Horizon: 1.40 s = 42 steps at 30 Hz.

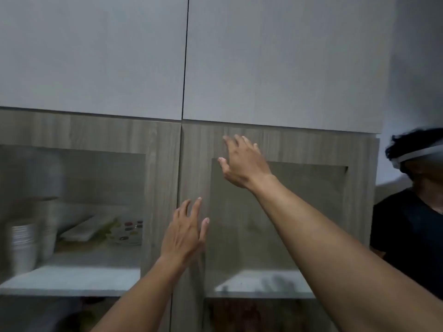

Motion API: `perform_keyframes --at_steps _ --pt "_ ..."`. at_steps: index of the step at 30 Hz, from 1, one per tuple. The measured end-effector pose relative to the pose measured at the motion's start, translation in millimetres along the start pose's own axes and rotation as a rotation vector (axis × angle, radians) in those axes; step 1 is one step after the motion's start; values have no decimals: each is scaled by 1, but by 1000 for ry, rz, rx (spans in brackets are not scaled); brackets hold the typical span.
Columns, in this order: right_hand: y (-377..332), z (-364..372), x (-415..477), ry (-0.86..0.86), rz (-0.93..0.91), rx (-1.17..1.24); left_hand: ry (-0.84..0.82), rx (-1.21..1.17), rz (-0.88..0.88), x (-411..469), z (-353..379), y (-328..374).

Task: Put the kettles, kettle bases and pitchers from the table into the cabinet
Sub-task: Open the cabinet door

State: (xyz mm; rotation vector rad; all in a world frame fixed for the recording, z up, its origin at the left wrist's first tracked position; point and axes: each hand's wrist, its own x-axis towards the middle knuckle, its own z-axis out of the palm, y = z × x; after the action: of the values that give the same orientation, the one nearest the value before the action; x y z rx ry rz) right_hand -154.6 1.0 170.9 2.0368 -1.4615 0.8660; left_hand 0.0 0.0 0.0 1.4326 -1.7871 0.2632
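Note:
A wood-grain cabinet with two glass-paned doors fills the view; both doors are closed. My right hand (242,161) is raised with fingers spread, against the upper frame of the right door (196,149). Lower down, my left hand (187,232) reaches with fingers apart to the inner edge of that same door, near the seam between the doors. Neither hand holds anything. No kettle, kettle base or pitcher is in view. The picture is blurred.
Behind the left door's glass, stacked bowls (22,238), a flat white tray (81,231) and a dotted plate (130,230) sit on a white shelf (72,276). Plain white upper doors (96,56) hang above. Another person in a black shirt (412,226) stands at the right.

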Motion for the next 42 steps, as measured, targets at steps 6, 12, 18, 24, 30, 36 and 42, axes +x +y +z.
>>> perform_keyframes --at_steps 6,12,18,24,30,36,42 --pt "1 14 61 4 -90 -64 108 118 -11 34 45 -16" --pt "2 28 79 31 -108 -96 178 162 -31 40 64 -25" --pt "-3 15 81 42 -85 -78 320 -4 -116 28 64 -22" --pt "-11 -24 64 10 -60 -36 258 -421 -432 8 28 0" --pt "-22 -78 17 -20 -30 37 228 -433 -397 -42 -19 21" --pt "-47 -142 -56 -46 42 154 254 -414 -213 -121 -74 57" --pt "-54 -214 -139 50 59 182 272 -458 -115 -194 -112 129"
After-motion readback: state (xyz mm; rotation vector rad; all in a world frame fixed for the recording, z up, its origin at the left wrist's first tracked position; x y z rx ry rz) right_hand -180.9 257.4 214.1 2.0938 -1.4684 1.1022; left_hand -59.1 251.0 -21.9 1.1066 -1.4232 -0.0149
